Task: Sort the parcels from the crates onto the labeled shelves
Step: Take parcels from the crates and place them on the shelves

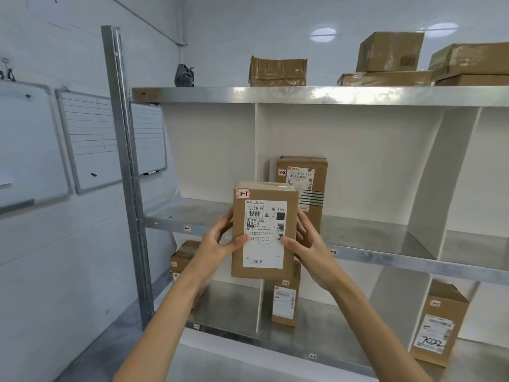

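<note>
Cardboard parcel (264,230) stands upright before the metal shelf (358,238). Left hand (217,244) and right hand (305,244) grip its sides, fingers curled behind, thumbs pressing the label.

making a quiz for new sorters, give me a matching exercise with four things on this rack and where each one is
Things:
1 parcel with 1-1 sticker
2 parcel with 1-2 sticker
3 parcel with handwritten number
4 dark grey bundle

Places:
a top shelf, left end
b lower shelf, right compartment
c gripped between left hand and right hand
d middle shelf, standing upright

Pairs: 1-c, 2-d, 3-b, 4-a
</note>
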A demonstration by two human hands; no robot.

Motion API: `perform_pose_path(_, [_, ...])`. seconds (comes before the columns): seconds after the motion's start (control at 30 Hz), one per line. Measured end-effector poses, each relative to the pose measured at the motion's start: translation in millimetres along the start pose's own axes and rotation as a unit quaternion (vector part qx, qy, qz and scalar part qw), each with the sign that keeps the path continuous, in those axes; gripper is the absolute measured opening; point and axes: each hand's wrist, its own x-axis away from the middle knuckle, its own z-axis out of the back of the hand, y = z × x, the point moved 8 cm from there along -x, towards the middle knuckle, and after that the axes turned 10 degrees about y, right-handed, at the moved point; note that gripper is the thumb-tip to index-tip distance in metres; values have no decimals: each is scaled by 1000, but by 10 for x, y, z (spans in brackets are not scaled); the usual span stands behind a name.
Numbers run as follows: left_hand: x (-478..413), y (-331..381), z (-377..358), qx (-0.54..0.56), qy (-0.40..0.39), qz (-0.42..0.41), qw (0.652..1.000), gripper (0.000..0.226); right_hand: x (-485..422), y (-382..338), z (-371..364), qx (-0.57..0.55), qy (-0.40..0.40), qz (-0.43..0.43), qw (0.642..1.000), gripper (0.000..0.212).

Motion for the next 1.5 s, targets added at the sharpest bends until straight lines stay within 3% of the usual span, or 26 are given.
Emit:
perform_pose_path(0.3, [-327,76,758,-3,88,-31,996,63,-442,-56,-703,33,23,88,995,86])
perform_pose_path(0.47, [-753,96,1262,-22,179,-82,980,37,-935,25,-1208,39,61,124,990,77])
perform_pose_path(0.7, [-1639,-180,1986,-86,273,-82,955,41,-1921,338,-1897,90,86,130,984,67])
perform_pose_path(0.97, [-2245,-837,2336,-130,243,-11,961,37,-2599,1177,-2219,139,78,79,984,77])
perform_pose_path(1.23, [-2461,-1247,2539,-126,248,5,960,23,-2843,1492,-2360,205,88,128,966,79])
perform_pose_path(1.5, [-2793,-1347,2549,-144,249,17,958,28,-3166,1637,-2384,215,97,121,964,79])
